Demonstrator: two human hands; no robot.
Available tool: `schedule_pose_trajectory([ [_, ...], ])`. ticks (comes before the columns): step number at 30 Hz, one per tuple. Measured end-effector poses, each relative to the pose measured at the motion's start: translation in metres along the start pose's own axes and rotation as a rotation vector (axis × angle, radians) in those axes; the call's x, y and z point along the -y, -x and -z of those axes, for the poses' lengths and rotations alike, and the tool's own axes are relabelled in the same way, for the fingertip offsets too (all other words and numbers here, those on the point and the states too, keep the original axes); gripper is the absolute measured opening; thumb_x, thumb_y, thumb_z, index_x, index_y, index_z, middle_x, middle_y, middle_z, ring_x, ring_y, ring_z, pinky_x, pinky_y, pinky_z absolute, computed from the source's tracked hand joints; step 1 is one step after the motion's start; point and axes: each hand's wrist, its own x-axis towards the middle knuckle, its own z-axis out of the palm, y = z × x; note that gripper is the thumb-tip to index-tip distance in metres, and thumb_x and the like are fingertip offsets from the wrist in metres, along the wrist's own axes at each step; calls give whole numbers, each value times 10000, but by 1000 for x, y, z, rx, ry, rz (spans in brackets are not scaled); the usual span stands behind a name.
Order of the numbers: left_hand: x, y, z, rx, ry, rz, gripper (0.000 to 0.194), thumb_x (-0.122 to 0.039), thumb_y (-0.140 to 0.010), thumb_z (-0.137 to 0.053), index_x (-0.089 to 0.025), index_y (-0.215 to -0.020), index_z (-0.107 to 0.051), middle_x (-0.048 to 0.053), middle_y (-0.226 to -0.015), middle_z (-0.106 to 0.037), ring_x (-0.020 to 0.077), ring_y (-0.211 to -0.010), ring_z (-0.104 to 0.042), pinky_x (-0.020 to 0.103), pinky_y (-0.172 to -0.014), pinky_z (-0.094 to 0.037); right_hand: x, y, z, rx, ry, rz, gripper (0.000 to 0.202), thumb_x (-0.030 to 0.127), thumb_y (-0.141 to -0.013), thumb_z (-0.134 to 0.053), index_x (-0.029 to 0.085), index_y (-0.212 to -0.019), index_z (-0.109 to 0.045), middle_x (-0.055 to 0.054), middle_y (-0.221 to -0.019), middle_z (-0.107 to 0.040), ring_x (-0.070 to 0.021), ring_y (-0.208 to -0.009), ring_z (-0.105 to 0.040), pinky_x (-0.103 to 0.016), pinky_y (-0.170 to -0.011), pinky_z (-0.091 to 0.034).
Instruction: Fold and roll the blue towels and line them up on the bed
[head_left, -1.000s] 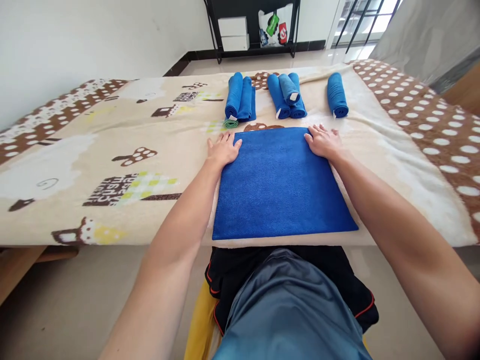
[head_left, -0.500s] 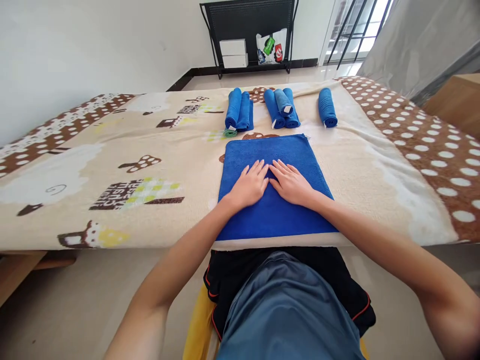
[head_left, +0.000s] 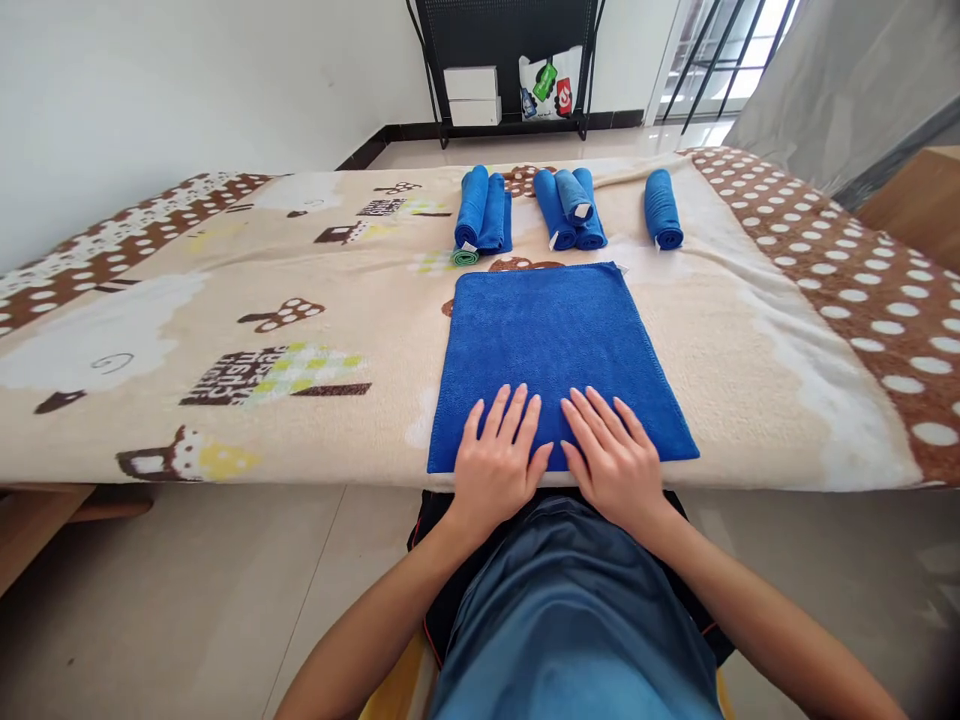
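A blue towel point(head_left: 551, 325) lies spread flat in front of me, its near edge close to the edge of the bed-like surface. My left hand point(head_left: 496, 460) rests on the towel's near left part, fingers outstretched and pointing away from me. To its right, my right hand point(head_left: 613, 455) lies on the near part too, palm down with the fingers stretched out. Neither hand grips anything. Beyond the towel are rolled blue towels: a group at the left point(head_left: 474, 205) with a green roll point(head_left: 465, 257) at its near end, a stacked group point(head_left: 574, 200) in the middle, and a single roll point(head_left: 663, 212) at the right.
A cream blanket point(head_left: 375, 320) with printed sheep, mushrooms and brown polka-dot borders covers the surface. Behind it stands a black rack point(head_left: 506, 35) holding white boxes point(head_left: 472, 97) and a printed bag point(head_left: 551, 85). A cardboard box point(head_left: 919, 205) is at the right.
Both hands have slid toward me, from the towel's middle to its near edge, and spread slightly apart. The towel remains flat, and the rolls keep their places.
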Motion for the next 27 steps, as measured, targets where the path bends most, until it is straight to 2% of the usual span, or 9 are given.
schedule_pose_trajectory([
  [2,18,17,1,-44,-28,33,604,-380,-986,-499,-158,-1537,-394,131,-1582,-391,344,-1475,-360,539,-1178,-290,-20,19,3,-46,25,-17,582,230,-969,-543,169,-1531,-403,-79,-1513,-477,-257,-1424,-445,-459,-1211,-318],
  [5,49,46,1,-127,-11,7,592,-275,-984,-486,-185,-1555,-361,124,-1551,-448,317,-1458,-399,507,-1170,-318,-54,54,9,-119,29,45,659,141,-931,-585,195,-1551,-370,-87,-1458,-542,-248,-1368,-514,-426,-1170,-378],
  [8,74,70,1,-201,56,-93,631,-154,-939,-530,-210,-1548,-373,119,-1467,-557,281,-1398,-490,463,-1140,-383,-78,81,13,-183,-10,87,691,76,-882,-635,219,-1523,-422,-90,-1391,-606,-250,-1293,-587,-416,-1116,-434],
  [10,83,80,2,-242,86,-121,676,-100,-888,-591,-212,-1528,-405,128,-1414,-605,282,-1350,-544,462,-1116,-418,-86,87,15,-209,-57,76,692,45,-853,-660,233,-1491,-470,-88,-1353,-637,-255,-1249,-620,-426,-1082,-461],
  [15,91,86,6,-313,119,-143,641,12,-834,-611,-206,-1430,-522,123,-1319,-675,254,-1248,-633,433,-1054,-474,-89,76,24,-278,-159,62,674,12,-773,-734,269,-1378,-584,-51,-1215,-718,-233,-1120,-687,-388,-957,-528],
  [20,96,84,14,-322,222,-132,491,-13,-848,-614,-235,-1285,-619,82,-1244,-722,234,-1198,-663,399,-978,-512,-98,68,28,-257,-162,91,566,42,-786,-729,277,-1294,-642,-29,-1138,-745,-202,-1024,-701,-352,-876,-530],
  [24,95,81,25,-315,307,20,339,-63,-844,-640,-272,-1109,-677,34,-1131,-761,212,-1060,-688,405,-938,-511,-107,65,36,-201,-194,-31,268,182,-843,-710,281,-1091,-732,-40,-1123,-734,-225,-1016,-679,-414,-905,-502],
  [27,94,73,35,-221,423,160,191,-143,-877,-611,-260,-1000,-698,19,-1021,-761,199,-965,-671,398,-926,-503,-113,59,44,-112,-291,-111,134,277,-901,-655,283,-1001,-744,-41,-1121,-717,-233,-1051,-658,-442,-935,-486],
])
